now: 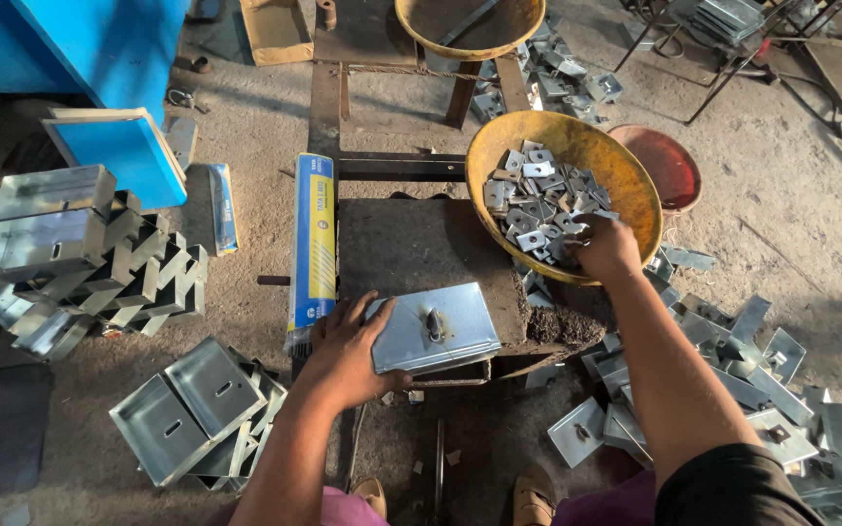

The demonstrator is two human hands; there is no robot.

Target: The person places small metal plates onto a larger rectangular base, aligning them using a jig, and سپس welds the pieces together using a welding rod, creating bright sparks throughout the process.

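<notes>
Below me, my left hand (343, 353) grips the galvanized steel plate (436, 326) on the dark work block (421, 248). My right hand (604, 248) digs into small metal clips (536, 200) inside the yellow bowl (626, 170), fingers curled; whether they hold one, I cannot tell. Finished plates (733, 380) crowd the floor alongside.

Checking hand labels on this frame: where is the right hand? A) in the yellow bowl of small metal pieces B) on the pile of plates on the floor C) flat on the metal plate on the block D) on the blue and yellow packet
A: the right hand reaches into the yellow bowl among the small metal pieces, while the left hand holds the metal plate on the block.
</notes>
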